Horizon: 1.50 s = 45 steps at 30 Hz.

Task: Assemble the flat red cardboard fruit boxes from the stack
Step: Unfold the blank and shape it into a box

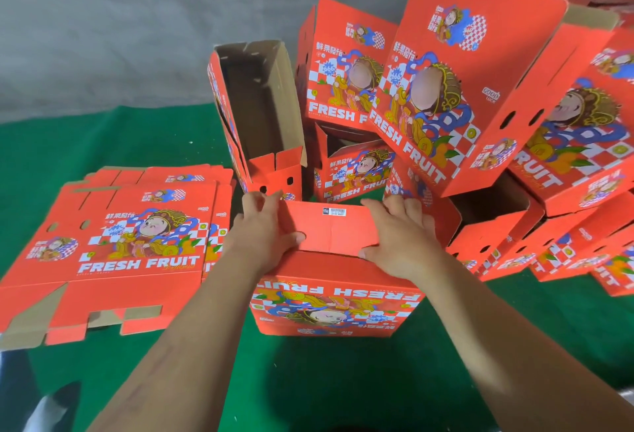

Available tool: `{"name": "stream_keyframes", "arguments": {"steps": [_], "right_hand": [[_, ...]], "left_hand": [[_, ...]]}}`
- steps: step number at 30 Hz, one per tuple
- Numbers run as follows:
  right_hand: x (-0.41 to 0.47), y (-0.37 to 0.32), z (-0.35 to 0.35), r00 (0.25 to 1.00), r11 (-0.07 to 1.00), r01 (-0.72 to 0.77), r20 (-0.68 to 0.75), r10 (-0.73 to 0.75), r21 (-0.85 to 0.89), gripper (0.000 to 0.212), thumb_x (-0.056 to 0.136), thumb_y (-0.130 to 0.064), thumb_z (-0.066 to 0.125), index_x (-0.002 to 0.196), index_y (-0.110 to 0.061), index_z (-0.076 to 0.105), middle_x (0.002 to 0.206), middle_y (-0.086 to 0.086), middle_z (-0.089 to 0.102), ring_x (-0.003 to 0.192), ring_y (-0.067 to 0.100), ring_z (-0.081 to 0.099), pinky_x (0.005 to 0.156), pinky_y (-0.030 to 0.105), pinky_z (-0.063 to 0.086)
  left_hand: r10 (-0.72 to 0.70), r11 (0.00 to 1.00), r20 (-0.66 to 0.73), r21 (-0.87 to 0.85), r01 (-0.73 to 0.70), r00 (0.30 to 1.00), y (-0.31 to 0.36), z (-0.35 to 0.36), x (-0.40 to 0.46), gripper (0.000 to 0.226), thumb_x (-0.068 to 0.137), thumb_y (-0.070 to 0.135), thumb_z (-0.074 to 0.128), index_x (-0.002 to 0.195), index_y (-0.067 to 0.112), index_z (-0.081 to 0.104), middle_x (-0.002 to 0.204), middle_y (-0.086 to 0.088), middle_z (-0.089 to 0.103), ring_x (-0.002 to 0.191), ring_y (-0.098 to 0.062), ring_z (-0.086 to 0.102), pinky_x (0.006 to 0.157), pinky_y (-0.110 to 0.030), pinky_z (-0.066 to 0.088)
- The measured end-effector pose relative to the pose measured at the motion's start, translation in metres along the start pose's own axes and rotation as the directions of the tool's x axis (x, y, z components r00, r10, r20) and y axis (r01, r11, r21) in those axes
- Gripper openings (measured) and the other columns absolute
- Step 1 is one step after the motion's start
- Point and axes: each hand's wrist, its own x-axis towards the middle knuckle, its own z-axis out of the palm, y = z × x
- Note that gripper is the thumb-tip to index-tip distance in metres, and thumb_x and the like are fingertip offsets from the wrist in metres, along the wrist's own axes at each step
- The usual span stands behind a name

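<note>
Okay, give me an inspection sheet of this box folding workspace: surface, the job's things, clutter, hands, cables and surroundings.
Surface: green cloth, covering the work area, small white specks on it.
Job's things: stack of flat boxes at the left, printed side up; box in progress in front, print upside down to the camera, its flap with a barcode sticker being folded; assembled boxes piled behind and at the right, some tilted; one open box leaning, brown inside showing.
Clutter: nothing seen.
Hands: left hand and right hand each have a grip on the flap's ends.
Cables: nothing seen.
Surroundings: grey wall behind.
</note>
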Motion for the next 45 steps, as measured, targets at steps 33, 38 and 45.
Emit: {"name": "stream_keyframes", "arguments": {"steps": [33, 38, 45], "right_hand": [[-0.061, 0.064, 0.052, 0.921, 0.039, -0.359, 0.360, -0.148, 0.933, 0.124, 0.082, -0.015, 0.084, 0.158, -0.057, -0.005, 0.159, 0.001, 0.048, 0.137, 0.025, 0.057, 0.114, 0.056, 0.045], [-0.049, 0.075, 0.051, 0.951, 0.466, -0.276, 0.309, 0.007, 0.841, 0.148, 0.073, -0.020, 0.095, 0.157, -0.050, -0.023, 0.168, -0.005, 0.012, 0.151, 0.012, 0.029, 0.122, 0.043, 0.034], [-0.042, 0.085, 0.104, 0.940, 0.623, -0.201, -0.029, 0.339, 0.756, 0.161, 0.034, -0.058, 0.090, 0.158, -0.051, -0.013, 0.163, -0.010, 0.010, 0.148, -0.001, 0.014, 0.123, 0.029, 0.016]], "left_hand": [[-0.312, 0.621, 0.048, -0.746, 0.242, 0.949, -0.041, 0.066, -0.066, 0.065, 0.068, -0.007, 0.065, 0.120, 0.029, 0.054, 0.105, -0.013, 0.059, 0.098, -0.021, 0.068, 0.065, -0.033, 0.060], [-0.122, 0.581, 0.120, -0.796, 0.169, 0.985, -0.015, 0.065, -0.045, 0.056, 0.076, 0.008, 0.072, 0.118, 0.045, 0.062, 0.097, 0.012, 0.074, 0.095, -0.021, 0.072, 0.080, -0.032, 0.060], [0.062, 0.461, 0.318, -0.850, 0.255, 0.946, 0.032, 0.087, -0.029, 0.065, 0.099, 0.013, 0.068, 0.154, 0.031, 0.040, 0.133, 0.020, 0.061, 0.119, -0.001, 0.063, 0.093, -0.015, 0.049]]}}
